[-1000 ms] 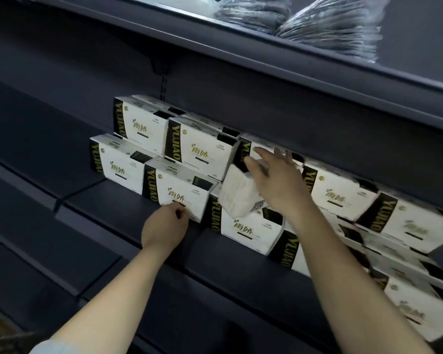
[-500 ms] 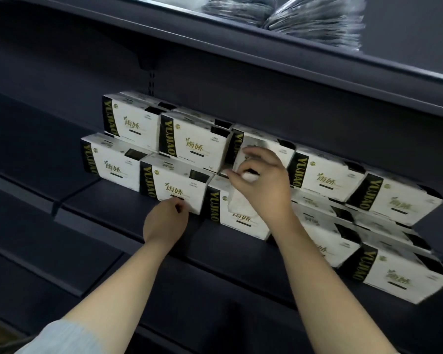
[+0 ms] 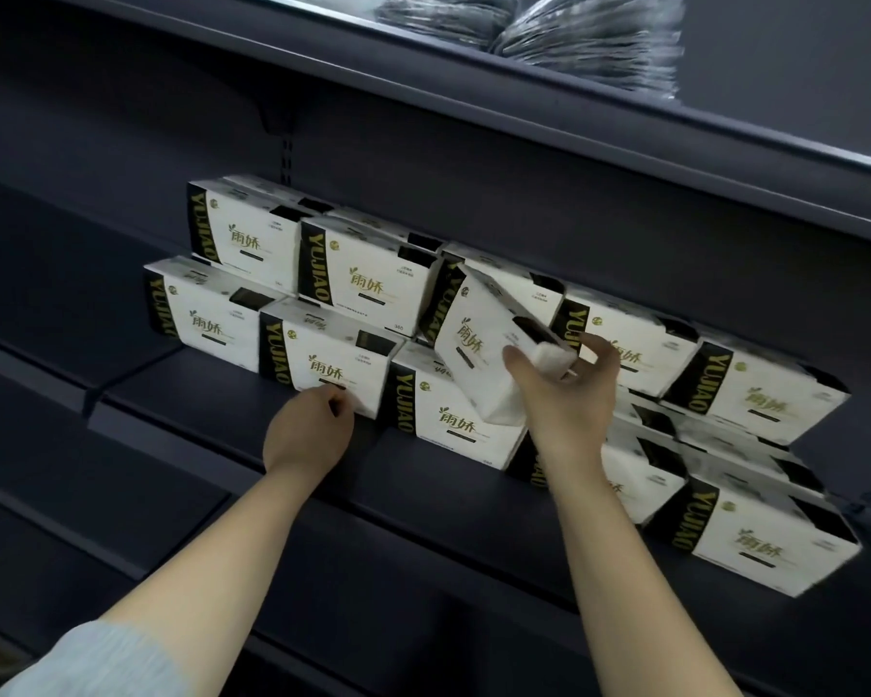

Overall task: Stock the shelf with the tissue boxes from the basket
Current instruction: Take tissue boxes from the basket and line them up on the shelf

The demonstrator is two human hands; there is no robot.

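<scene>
White tissue boxes with black and gold ends stand in two stacked rows on the dark shelf (image 3: 222, 435). My right hand (image 3: 569, 394) grips one tissue box (image 3: 478, 339) by its lower right end, tilted, in front of the upper row's middle. My left hand (image 3: 308, 430) rests on the front lower edge of a bottom-row box (image 3: 323, 354), fingers curled against it. The basket is out of view.
A shelf above (image 3: 524, 128) carries plastic-wrapped dark bundles (image 3: 574, 37). More tissue boxes (image 3: 755, 535) lean at the lower right. A lower shelf (image 3: 122, 520) runs below, and the shelf's left part (image 3: 46, 274) holds nothing.
My right hand has pulled the box out from the stack and turned it, so it now sits tilted with its printed face showing. My left hand stays on the bottom-row box.
</scene>
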